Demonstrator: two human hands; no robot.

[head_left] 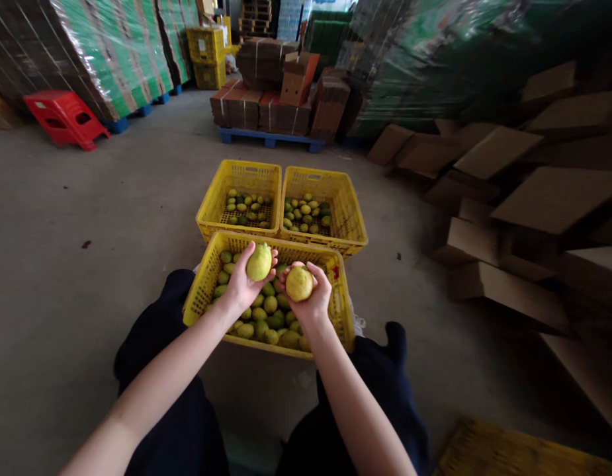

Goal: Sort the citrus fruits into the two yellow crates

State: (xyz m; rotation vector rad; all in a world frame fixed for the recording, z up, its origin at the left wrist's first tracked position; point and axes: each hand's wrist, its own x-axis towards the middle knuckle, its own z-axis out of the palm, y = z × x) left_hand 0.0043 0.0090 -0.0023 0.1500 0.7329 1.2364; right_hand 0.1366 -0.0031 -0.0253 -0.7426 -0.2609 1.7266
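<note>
My left hand holds a yellow-green lemon with its knobbed end pointing up. In my right hand is a rounder, yellower lemon with brownish marks on its skin. Both hands are raised over the nearest yellow crate, which sits between my knees. Many green and yellow lemons lie in that crate, partly hidden by my hands and forearms.
Two more yellow crates, one on the left and one on the right, stand just beyond, each with some lemons. Cardboard boxes pile up on the right. A red stool and a blue pallet of bundled cartons stand farther off.
</note>
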